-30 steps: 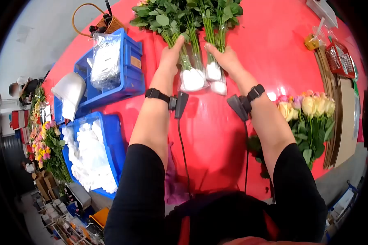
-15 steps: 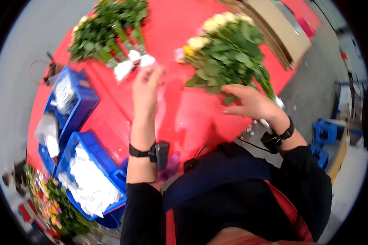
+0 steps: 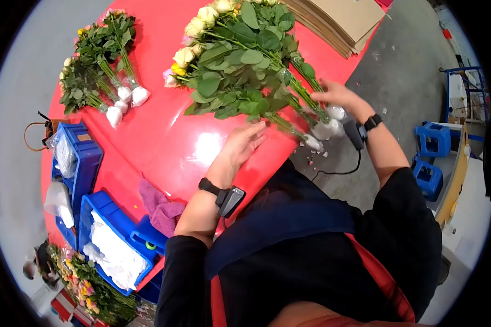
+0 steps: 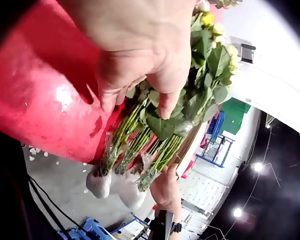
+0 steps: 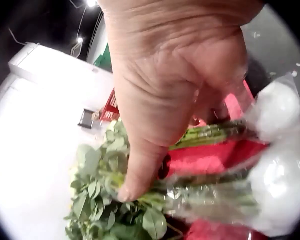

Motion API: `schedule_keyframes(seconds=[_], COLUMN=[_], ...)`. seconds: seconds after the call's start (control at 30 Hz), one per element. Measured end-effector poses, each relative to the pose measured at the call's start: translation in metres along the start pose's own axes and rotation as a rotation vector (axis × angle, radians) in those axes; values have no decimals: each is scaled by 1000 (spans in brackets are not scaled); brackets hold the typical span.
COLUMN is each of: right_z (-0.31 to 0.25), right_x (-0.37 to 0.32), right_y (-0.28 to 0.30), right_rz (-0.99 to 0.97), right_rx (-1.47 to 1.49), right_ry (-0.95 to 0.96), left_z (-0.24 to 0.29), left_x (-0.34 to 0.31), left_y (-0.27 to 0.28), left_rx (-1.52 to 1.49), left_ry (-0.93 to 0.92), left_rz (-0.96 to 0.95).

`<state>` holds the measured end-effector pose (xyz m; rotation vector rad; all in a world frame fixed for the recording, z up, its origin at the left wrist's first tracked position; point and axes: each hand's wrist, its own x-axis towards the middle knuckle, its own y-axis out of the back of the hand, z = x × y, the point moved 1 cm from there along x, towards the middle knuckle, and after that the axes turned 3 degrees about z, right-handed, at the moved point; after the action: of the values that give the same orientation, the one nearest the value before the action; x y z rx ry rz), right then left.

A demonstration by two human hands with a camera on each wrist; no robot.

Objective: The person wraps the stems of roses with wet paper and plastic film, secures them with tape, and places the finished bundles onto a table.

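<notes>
Several bunches of cream, yellow and pink roses [image 3: 207, 15] lie at the table's right edge. Their green stems [image 3: 303, 95] end in white wads [image 3: 324, 129] inside clear plastic sleeves. My right hand [image 3: 343, 99] is at the stems of the far bunch, just above the wads; in the right wrist view its thumb [image 5: 140, 172] stretches toward the leaves. My left hand [image 3: 240, 144] is near the leaves of the closest bunch, its thumb over a leaf [image 4: 160, 126] in the left wrist view. It holds nothing.
More wrapped rose bunches [image 3: 101, 71] lie at the table's far left. Blue bins [image 3: 101, 210] with white material, a purple cloth [image 3: 158, 204] and a clear-bagged pack [image 3: 65, 155] are at left. Cardboard sheets [image 3: 343, 22] lie at the back right. Blue stools [image 3: 433, 139] stand beyond the edge.
Both hands have left the wrapped bunches, which stay on the table's left. The view and body have turned right, and the hands have come to the rose bunches at the right edge.
</notes>
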<state>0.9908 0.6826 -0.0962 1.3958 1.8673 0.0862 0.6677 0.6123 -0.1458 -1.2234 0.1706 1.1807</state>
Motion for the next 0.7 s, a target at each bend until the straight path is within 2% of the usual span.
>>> schedule_keyframes(seconds=[0.07, 0.13, 0.17, 0.23, 0.3, 0.33, 0.37, 0.43, 0.5, 0.57, 0.63, 0.7], right_z=[5, 4, 2, -2, 1, -5, -13, -26, -25, -32, -36, -63], right_x=[1, 2, -1, 2, 4, -1, -6, -15, -21, -29, -32, -39], right_y=[-7, -12, -11, -19, -28, -32, -37, -42, -52, -62, -68, -69], right_rz=[-6, 28, 23, -140, -268, -270, -277, -249, -143, 3, 13, 21], right_rx=[-72, 105, 103, 387, 435, 494, 547, 614, 542, 377, 296, 394], right_ry=[119, 354, 198, 202, 148, 156, 167, 115, 81, 234, 263, 330], left_z=[-10, -18, -24, -29, -22, -15, -14, -22, -20, -17, -13, 2], left_x=[16, 30, 36, 47, 48, 43, 49, 54, 48, 37, 26, 12], left_y=[-16, -30, -31, -34, -61, -74, -71, -73, -80, -84, -89, -92], left_rx=[-91, -212, -203, -183, -203, -100, -82, -86, -155, -188, -130, -128], left_ry=[-32, -72, -70, -81, -20, 58, 94, -65, -112, -119, -270, -286], left_rz=[-36, -2, -18, -51, -17, 40, -5, 91, 128, 169, 205, 158])
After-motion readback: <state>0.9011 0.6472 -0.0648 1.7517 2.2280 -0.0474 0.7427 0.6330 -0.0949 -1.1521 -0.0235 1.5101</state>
